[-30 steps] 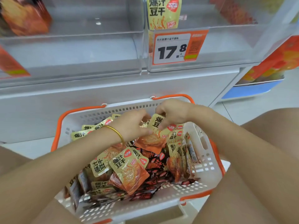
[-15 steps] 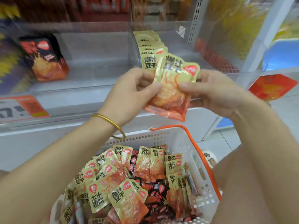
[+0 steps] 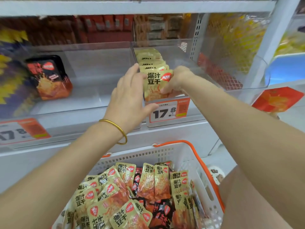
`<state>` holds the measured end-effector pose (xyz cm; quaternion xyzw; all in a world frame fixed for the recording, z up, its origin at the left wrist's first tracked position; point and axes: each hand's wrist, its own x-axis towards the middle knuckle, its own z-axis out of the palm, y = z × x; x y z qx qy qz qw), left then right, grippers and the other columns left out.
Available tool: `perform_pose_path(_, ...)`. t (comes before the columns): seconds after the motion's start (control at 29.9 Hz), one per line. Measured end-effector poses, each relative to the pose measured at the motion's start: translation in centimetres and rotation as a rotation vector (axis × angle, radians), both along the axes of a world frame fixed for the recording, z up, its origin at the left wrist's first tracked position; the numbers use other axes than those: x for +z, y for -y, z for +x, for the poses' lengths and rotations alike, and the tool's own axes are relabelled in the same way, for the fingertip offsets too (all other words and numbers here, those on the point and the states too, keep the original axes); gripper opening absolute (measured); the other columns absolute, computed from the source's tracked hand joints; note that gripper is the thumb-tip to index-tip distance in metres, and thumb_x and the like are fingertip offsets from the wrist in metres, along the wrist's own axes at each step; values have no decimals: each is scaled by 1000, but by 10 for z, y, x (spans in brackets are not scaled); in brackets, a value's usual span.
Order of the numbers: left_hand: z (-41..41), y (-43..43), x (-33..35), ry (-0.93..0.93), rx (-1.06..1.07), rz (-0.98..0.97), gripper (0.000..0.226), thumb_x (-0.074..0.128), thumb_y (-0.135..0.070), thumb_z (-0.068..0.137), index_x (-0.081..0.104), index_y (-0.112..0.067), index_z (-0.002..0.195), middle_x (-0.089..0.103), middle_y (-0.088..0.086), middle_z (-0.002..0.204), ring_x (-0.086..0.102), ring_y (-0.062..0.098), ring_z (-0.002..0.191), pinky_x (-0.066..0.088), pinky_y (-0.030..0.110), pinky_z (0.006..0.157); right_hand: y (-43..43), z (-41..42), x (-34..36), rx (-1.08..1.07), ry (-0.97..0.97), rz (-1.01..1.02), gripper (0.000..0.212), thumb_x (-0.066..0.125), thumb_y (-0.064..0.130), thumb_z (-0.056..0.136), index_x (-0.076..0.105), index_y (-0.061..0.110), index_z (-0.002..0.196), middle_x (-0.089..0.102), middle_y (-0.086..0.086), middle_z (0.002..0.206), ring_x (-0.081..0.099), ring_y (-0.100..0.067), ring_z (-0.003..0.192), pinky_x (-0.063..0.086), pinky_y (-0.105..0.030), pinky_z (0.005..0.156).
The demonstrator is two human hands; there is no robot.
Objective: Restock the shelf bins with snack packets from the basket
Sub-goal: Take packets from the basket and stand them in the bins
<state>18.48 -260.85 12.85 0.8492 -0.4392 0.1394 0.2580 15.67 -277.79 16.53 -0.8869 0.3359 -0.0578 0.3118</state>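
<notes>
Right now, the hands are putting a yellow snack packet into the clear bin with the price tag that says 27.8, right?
Not quite. The head view shows the orange and white price tag reads 17.8, not 27.8. The rest holds: the right hand grips the yellow snack packet at the front of the clear plastic bin, with the left hand beside it.

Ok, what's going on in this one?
A person is restocking a clear shelf bin with yellow snack packets. The right hand pinches a packet at the front of the row standing in the bin, while the left hand rests open against the bin's left front corner. The basket below holds many more packets, yellow and black.
</notes>
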Motion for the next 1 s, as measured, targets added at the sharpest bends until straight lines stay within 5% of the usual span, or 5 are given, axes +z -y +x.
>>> perform_pose_path(0.43,-9,-9,-3,98,17,-58,68,71,-37,78,42,-13,135,27,7,152,27,28,135,26,41,104,-7,-5,5,-8,2,25,35,81,16,74,49,3,81,64,-13,93,66,-25,79,55,-31,66)
perform_pose_path(0.53,-21,-22,-9,208,-36,-198,50,65,-33,80,52,-10,122,48,10,132,43,29,120,30,33,95,-12,-24,15,-69,155,-42,47,80,22,74,46,6,102,52,-5,95,56,-23,83,43,-28,57)
perform_pose_path(0.7,-44,-51,-52,139,-210,-132,25,58,-23,85,60,-11,106,57,5,111,52,25,103,39,35,88,-49,-98,7,133,461,22,32,77,13,77,46,19,72,52,2,64,57,-17,60,51,-35,57)
perform_pose_path(0.83,-47,-56,-104,-51,-313,189,23,48,-29,84,62,-17,97,58,-1,105,53,22,97,48,40,80,-63,-99,-63,338,-229,230,13,63,3,88,55,9,80,61,-10,70,67,-24,66,56,-31,57)
perform_pose_path(1.0,-56,-48,-133,-215,-328,357,15,62,-17,85,64,-15,100,57,1,114,49,23,110,42,39,97,-46,-85,-188,362,-771,-121,9,53,5,92,52,11,85,50,-5,77,53,-22,73,51,-28,69)
